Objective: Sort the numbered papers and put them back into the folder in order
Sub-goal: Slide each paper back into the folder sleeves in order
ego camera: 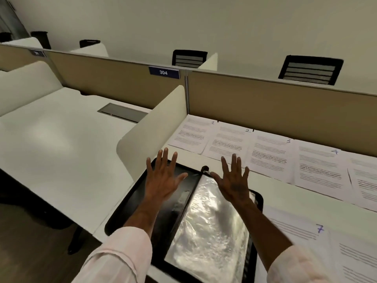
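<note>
A black folder (130, 203) lies open on the white desk in front of me, its right half showing shiny clear plastic sleeves (210, 229). My left hand (163, 178) hovers over the folder's left cover, fingers spread, holding nothing. My right hand (234, 180) hovers over the top of the sleeves, also spread and empty. Along the back of the desk lie printed papers in a row, marked 1 (189, 133), 2 (226, 144), 3 (269, 158) and 4 (320, 170). Another sheet marked 7 (306, 231) lies at the near right.
A cream side divider (155, 127) stands left of the papers. A tan back partition (275, 105) with a "304" label (164, 72) runs behind the desk. The neighbouring white desk (51, 144) lies to the left. Black chairs (310, 69) show beyond the partition.
</note>
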Demonstrator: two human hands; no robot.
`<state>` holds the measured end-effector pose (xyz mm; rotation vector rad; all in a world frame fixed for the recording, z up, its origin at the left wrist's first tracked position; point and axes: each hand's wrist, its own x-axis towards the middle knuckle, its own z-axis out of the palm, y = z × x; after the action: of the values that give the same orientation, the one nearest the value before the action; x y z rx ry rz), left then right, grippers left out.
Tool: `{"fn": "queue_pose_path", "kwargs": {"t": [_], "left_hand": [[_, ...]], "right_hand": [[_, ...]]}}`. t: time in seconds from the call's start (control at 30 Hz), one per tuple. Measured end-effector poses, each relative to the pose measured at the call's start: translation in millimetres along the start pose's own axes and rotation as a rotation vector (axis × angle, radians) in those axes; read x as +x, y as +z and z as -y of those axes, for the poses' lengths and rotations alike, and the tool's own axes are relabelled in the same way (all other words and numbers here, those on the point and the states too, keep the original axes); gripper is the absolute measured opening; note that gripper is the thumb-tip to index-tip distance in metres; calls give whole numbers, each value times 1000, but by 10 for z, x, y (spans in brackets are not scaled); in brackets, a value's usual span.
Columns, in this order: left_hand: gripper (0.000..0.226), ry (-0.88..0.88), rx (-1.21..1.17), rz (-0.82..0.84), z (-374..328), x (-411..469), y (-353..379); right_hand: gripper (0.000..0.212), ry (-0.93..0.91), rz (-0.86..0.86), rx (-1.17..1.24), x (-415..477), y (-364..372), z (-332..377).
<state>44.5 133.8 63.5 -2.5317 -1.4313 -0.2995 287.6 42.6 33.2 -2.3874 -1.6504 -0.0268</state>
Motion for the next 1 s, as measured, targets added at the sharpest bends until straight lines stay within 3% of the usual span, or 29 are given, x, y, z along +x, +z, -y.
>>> {"fn": "queue_pose_path", "kwargs": {"t": [0.57,0.77,0.9,1.0], "left_hand": [[86,267,-161,126,897,2076,892],[85,223,-203,198,906,2590,1326],[89,181,-252,292,811,2814,1641],[85,93,-325,380,690,2932,1839]], "right_hand": [[76,237,24,-56,1533,422,961],[77,241,36,24,2083,641,951],[71,352,19,64,2344,871,853],[68,443,120,164,2491,1061,744]]}}
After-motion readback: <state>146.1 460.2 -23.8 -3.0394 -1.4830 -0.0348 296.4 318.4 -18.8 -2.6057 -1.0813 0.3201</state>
